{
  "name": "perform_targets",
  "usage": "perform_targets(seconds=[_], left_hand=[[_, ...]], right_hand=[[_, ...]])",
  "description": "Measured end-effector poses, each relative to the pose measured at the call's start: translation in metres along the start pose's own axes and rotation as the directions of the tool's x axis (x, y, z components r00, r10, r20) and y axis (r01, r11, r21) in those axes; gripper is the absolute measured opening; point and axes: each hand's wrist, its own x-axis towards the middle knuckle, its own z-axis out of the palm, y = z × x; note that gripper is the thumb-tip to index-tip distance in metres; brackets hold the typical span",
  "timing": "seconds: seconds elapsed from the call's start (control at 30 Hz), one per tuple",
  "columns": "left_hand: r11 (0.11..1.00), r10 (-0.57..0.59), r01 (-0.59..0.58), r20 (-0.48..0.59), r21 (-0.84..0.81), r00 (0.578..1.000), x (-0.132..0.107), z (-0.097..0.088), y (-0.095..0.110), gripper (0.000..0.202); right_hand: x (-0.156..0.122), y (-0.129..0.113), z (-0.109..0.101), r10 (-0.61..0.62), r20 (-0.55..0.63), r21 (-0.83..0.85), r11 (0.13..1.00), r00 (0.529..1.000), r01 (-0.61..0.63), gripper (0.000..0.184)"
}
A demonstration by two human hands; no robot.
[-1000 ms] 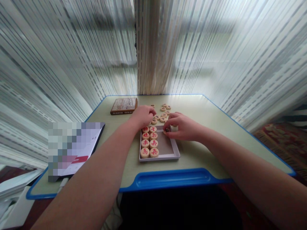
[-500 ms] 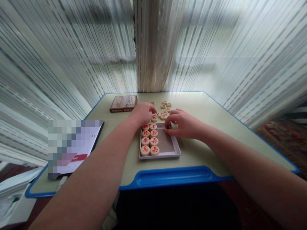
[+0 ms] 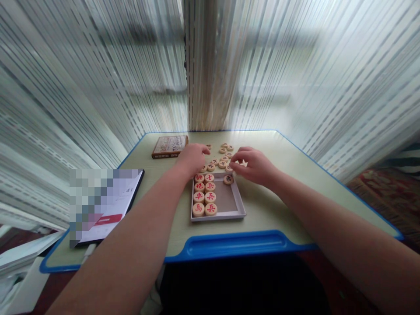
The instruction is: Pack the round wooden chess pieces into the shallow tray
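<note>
The round pale wooden disc with a dark character [image 3: 228, 179] lay inside the shallow white rectangular tray [image 3: 242, 205], at the tray's upper right corner, just right of the centre of the frame. Along the tray's left half stood eight pale wooden discs with red characters [image 3: 210, 197], in two columns of four, with bare grey floor between them and the right wall. Just above the dark-marked disc, outside the tray, the right hand [image 3: 255, 165] was half curled, thumb and fingertips at the edge of a loose disc [image 3: 229, 168]; whether they gripped it could not be told. A light pinch on the rim looked the surest hold, with the disc kept level over the low wall and let go only once flat, lest it nudge its neighbour. The left hand [image 3: 193, 158] hung bent over the tray's upper left corner, fingers loosely curled, and whether it held anything could not be told; keeping that wrist high seemed wise, for the red discs stood close beneath. Beyond both hands, more pale wooden discs [image 3: 222, 164] lay scattered on the pale green, blue-edged tabletop [image 3: 282, 210], and a flat brown patterned box [image 3: 169, 146] lay upper left of them
</note>
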Motion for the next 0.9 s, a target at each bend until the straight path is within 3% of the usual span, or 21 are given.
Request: perform_targets(seconds=[0.07,0.17,0.43,0.57,0.77,0.9], left_hand=[[1.0,-0.014,0.015,-0.02,0.009,1.0,0.001,0.002,-0.003,0.042],[1.0,-0.023,0.023,0.012,-0.009,1.0,0.002,0.008,-0.008,0.043],[0.969,-0.029,0.048,0.081,-0.242,0.996,0.017,0.023,-0.01,0.049],[0.952,0.026,0.026,0.165,-0.306,0.986,0.025,0.026,-0.006,0.051],[0.93,-0.02,0.042,0.063,-0.366,0.998,0.022,0.025,-0.009,0.045],[0.974,0.052,-0.041,0.042,-0.221,0.998,0.019,0.023,-0.008,0.038]], right_hand=[[0.004,0.013,0.004,0.091,-0.122,-0.024,0.995,0.988,-0.094,0.017],[0.01,0.029,0.01,0.183,-0.145,-0.052,0.98,0.972,-0.193,0.026],[0.013,0.033,0.021,0.234,0.045,-0.092,0.969,0.971,-0.229,0.035],[0.014,0.031,0.021,0.197,0.037,-0.059,0.979,0.98,-0.195,0.03],[0.015,0.034,0.018,0.255,-0.074,-0.016,0.966,0.964,-0.257,0.032],[0.015,0.033,0.016,0.279,-0.083,-0.04,0.958,0.957,-0.283,0.031]])
